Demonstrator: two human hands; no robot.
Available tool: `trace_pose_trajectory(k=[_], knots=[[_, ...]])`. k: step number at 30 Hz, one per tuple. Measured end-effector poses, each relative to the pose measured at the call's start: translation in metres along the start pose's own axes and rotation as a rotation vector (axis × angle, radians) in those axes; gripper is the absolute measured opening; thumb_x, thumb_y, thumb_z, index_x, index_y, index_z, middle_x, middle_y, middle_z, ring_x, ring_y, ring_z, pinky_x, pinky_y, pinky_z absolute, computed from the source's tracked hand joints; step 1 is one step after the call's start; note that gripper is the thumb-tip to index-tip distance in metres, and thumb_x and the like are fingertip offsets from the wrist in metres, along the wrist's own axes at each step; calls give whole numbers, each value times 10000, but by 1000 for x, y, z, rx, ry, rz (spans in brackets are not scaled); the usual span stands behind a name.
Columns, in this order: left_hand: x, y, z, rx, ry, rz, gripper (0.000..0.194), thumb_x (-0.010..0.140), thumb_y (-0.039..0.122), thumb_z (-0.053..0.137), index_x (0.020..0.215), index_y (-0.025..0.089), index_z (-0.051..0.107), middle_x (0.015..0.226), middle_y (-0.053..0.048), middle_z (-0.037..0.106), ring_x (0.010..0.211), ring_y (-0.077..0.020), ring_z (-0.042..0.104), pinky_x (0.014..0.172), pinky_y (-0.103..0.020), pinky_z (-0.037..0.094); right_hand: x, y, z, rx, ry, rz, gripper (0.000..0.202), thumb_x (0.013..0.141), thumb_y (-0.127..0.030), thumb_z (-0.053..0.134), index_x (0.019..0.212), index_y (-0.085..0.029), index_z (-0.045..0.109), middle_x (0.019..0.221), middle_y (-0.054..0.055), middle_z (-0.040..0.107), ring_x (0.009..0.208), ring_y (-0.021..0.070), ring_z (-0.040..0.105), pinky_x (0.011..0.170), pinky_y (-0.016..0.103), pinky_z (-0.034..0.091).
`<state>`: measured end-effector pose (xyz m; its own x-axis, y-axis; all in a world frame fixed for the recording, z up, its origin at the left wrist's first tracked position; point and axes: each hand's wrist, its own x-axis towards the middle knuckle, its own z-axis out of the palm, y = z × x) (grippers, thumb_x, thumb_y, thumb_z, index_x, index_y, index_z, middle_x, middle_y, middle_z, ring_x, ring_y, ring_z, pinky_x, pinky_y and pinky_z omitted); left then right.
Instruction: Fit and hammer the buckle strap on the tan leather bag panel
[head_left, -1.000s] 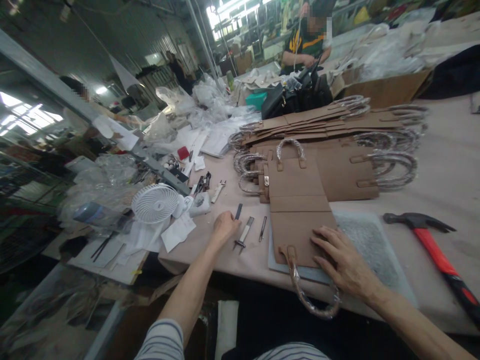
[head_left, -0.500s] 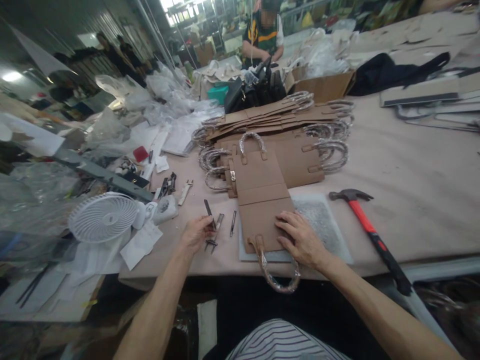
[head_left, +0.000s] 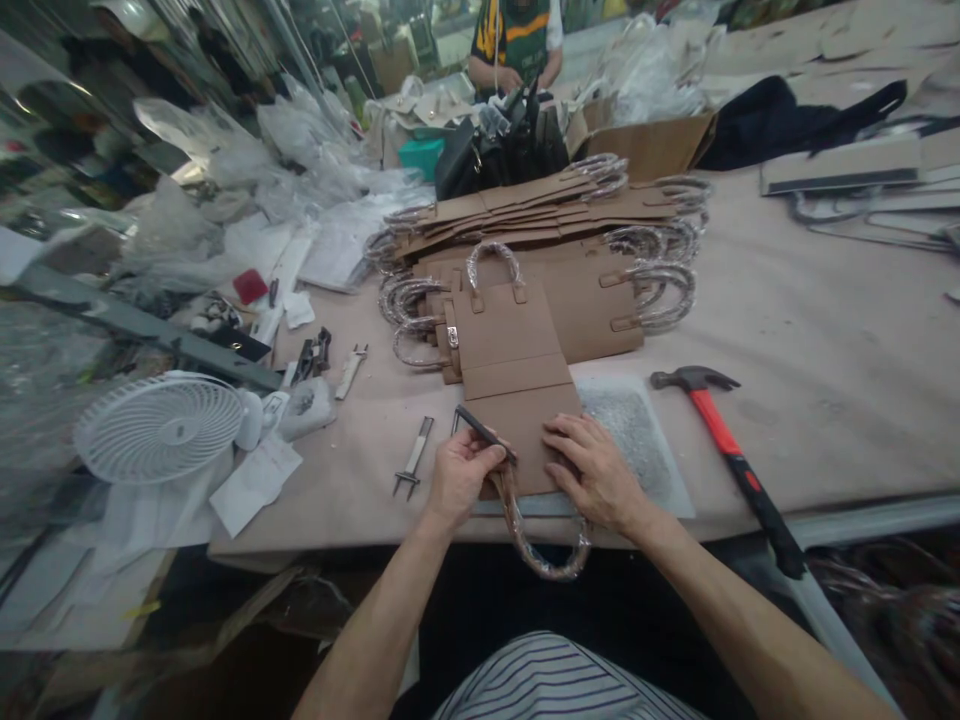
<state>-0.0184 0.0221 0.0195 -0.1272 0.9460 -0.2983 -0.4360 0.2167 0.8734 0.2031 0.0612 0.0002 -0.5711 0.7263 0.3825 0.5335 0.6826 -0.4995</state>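
Observation:
My left hand (head_left: 459,482) pinches a slim dark metal punch (head_left: 484,432), held slanted over the lower left of a tan leather bag panel (head_left: 514,400). Its tip is close to the base of the plastic-wrapped handle (head_left: 551,572), which hangs over the table's near edge. My right hand (head_left: 596,472) rests with fingers spread on the panel's lower right. Under the panel lies a pale board (head_left: 637,430) with a worn grey surface. A metal divider-like tool (head_left: 412,460) lies left of my left hand. Another thin tool is mostly hidden behind that hand.
A claw hammer (head_left: 720,435) with a red and black handle lies at right. Tan bag panels (head_left: 585,310) with wrapped handles are stacked behind. At left are a white fan (head_left: 161,428), paper (head_left: 255,485) and plastic wrapping (head_left: 202,150). A person (head_left: 517,50) sits across the table.
My left hand has moved right with the punch, from beside the loose tools to over the panel near the handle base. My right hand stays on the panel. The view has shifted slightly.

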Motion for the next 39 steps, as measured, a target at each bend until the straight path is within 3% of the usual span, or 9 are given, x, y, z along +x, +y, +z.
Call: trace_pose_trajectory(k=[5, 13, 21, 26, 31, 36, 39], knots=[[-2, -7, 1, 226, 2, 151, 262, 703, 212, 831, 881, 153, 649, 833, -33, 754, 765, -147, 732, 751, -241, 598, -1, 1, 1, 4, 42, 27, 273, 900, -209, 600, 1167, -200, 653, 1295, 143, 642, 1257, 342, 551, 1108, 625, 394], [-13, -9, -2, 476, -40, 253, 131, 794, 160, 741, 924, 169, 734, 965, -69, 781, 899, -205, 743, 836, -287, 600, 2, -3, -2, 14, 86, 57, 252, 893, -176, 567, 1124, -192, 665, 1236, 148, 658, 1213, 339, 567, 1073, 595, 432], [-15, -14, -2, 460, 21, 229, 248, 783, 162, 765, 1027, 165, 716, 968, -80, 796, 874, -219, 766, 829, -314, 626, 2, -1, -2, 36, 41, 95, 262, 898, -187, 562, 1139, -198, 663, 1257, 146, 651, 1234, 341, 554, 1101, 606, 401], [-14, -10, 0, 601, 0, 310, 125, 805, 164, 743, 927, 190, 761, 947, -62, 795, 864, -220, 754, 814, -307, 617, 2, -1, -2, 30, 49, 88, 250, 897, -176, 568, 1135, -199, 640, 1250, 144, 649, 1221, 335, 560, 1085, 586, 414], [-13, -8, 4, 689, -39, 382, 136, 825, 162, 720, 936, 214, 779, 941, -52, 800, 868, -223, 750, 831, -313, 603, 2, 0, -2, 31, 44, 92, 254, 901, -167, 564, 1147, -198, 620, 1262, 141, 646, 1239, 333, 547, 1090, 585, 403], [-13, -12, 2, 656, 65, 376, 129, 812, 159, 736, 921, 215, 777, 920, -49, 794, 873, -231, 743, 855, -328, 593, 4, 0, -2, 36, 47, 98, 257, 903, -175, 559, 1150, -215, 620, 1255, 137, 651, 1221, 330, 563, 1076, 585, 418], [-12, -12, 0, 651, 63, 343, 121, 824, 160, 727, 920, 214, 778, 912, -46, 792, 851, -221, 742, 818, -311, 595, 5, 0, -3, 38, 52, 96, 257, 902, -181, 559, 1146, -219, 630, 1241, 134, 658, 1213, 330, 572, 1073, 584, 424]])
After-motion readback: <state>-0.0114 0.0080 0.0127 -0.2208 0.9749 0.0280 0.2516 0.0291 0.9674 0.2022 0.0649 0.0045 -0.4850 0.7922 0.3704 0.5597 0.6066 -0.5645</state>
